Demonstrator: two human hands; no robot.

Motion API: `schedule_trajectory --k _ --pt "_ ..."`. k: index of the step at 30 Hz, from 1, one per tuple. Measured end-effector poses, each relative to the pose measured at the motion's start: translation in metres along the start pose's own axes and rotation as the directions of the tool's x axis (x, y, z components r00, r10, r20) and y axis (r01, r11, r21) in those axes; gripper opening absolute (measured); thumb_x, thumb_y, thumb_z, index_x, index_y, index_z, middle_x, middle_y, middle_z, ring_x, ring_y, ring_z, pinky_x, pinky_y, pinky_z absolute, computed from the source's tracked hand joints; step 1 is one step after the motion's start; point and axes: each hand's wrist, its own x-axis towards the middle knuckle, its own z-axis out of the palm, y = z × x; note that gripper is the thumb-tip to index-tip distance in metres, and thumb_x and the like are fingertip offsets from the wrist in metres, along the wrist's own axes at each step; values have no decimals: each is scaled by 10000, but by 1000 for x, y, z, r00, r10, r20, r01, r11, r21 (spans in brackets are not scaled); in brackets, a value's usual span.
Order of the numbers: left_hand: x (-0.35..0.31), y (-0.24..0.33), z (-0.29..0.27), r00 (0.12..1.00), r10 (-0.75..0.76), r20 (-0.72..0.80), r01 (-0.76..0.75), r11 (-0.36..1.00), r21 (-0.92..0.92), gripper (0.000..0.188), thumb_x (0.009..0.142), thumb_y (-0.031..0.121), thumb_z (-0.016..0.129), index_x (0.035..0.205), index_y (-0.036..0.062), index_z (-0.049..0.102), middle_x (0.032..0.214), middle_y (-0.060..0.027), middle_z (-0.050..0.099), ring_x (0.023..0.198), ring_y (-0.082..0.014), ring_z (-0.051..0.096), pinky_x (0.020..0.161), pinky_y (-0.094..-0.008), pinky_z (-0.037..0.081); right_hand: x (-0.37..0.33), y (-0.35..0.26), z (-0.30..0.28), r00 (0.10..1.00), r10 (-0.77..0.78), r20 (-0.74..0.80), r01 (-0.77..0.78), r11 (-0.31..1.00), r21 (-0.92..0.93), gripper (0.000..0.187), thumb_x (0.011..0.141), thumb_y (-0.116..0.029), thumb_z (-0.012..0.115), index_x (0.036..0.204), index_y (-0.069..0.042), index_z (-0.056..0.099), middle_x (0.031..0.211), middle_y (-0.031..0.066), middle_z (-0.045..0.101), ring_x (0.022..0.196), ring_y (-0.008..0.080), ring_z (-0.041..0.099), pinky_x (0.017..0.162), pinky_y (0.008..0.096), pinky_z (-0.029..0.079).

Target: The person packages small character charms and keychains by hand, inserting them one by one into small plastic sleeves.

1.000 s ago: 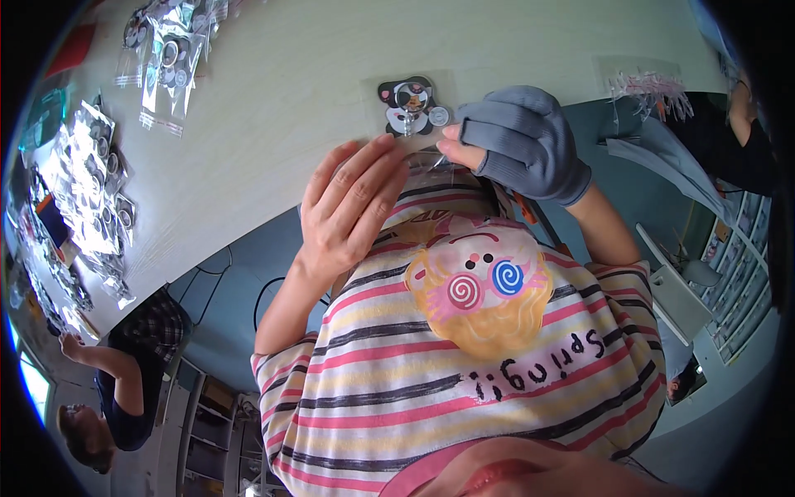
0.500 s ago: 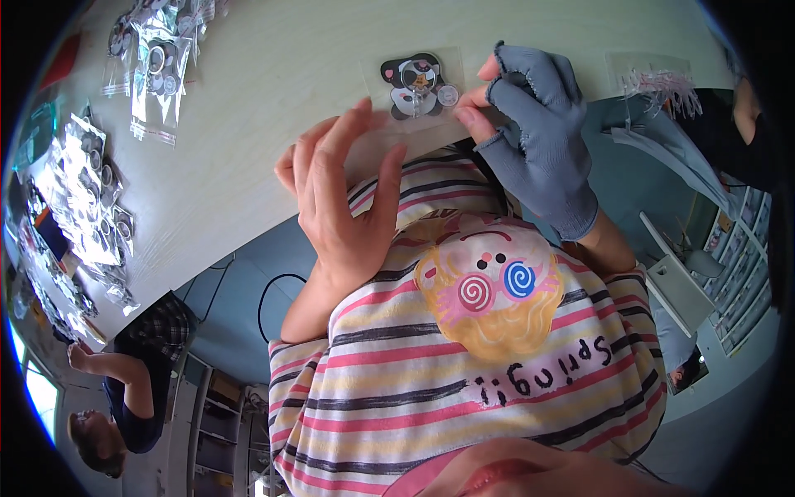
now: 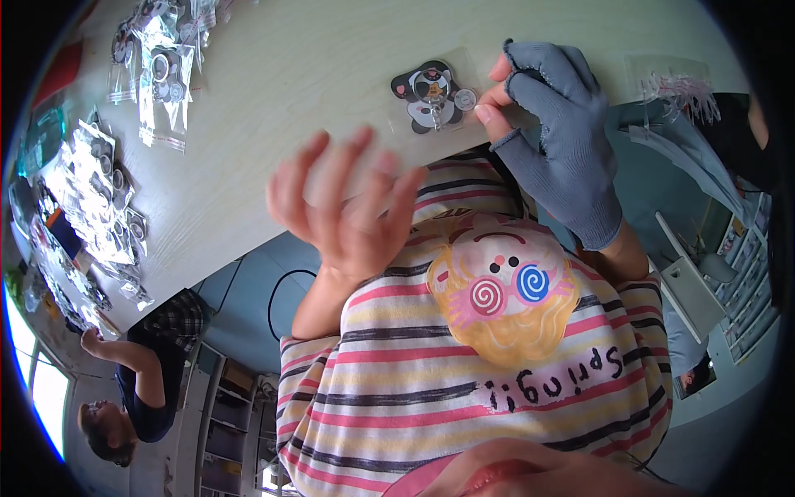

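Note:
A black-and-white panda keychain (image 3: 421,109) with a metal ring and short chain lies in a flat clear plastic bag (image 3: 401,123) near the table's front edge. Beside the panda is a small round pale tag (image 3: 465,99), also at the bag. My right hand (image 3: 563,124), in a grey fingerless glove, pinches the bag's right edge between thumb and fingertips. Off the bag's near left side, my left hand (image 3: 344,211) is bare and raised, blurred by motion. Its fingers are spread, and nothing shows in them.
Bagged keychains (image 3: 166,83) lie at the far left, with a heap of shiny bags (image 3: 99,199) along the left edge. On the right is a clear packet of pinkish-white strands (image 3: 675,87). A co-worker (image 3: 137,373) sits at the lower left.
My left hand has drawn back from the bag toward my body, its fingers spreading. My right hand keeps its pinch at the bag's right edge. The whole view has shifted slightly.

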Motion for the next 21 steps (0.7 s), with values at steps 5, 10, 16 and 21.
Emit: schedule_trajectory --k 5,10,16,21 --pt "-11 4 -4 794 325 514 -492 840 228 489 889 400 714 1319 172 665 1450 19 583 1392 -194 490 1235 -553 3 1 0 -2 1000 15 11 -15 1000 -24 154 729 -81 765 789 -62 625 983 67 631 881 284 601 731 390 496" --pt "-13 8 -1 807 250 535 -454 842 291 440 974 305 550 1393 182 607 1513 28 519 1414 -128 466 1245 -474 67 2 -1 -2 1000 10 23 -9 1000 -14 153 724 -78 767 804 -67 638 982 66 630 873 283 603 723 389 499" --pt "-10 14 2 822 128 555 -338 894 293 468 1000 299 496 1425 117 565 1509 -26 526 1410 -176 483 1242 -448 101 2 -1 -2 999 18 36 -18 1000 -10 162 717 -84 773 809 -66 640 984 71 625 867 284 604 720 386 497" --pt "-9 14 2 816 140 561 -357 885 298 465 996 251 488 1431 104 559 1505 -33 533 1400 -184 498 1236 -445 130 2 -1 -5 996 41 75 -40 999 -20 177 716 -96 781 815 -67 637 986 76 615 880 287 602 732 389 495"
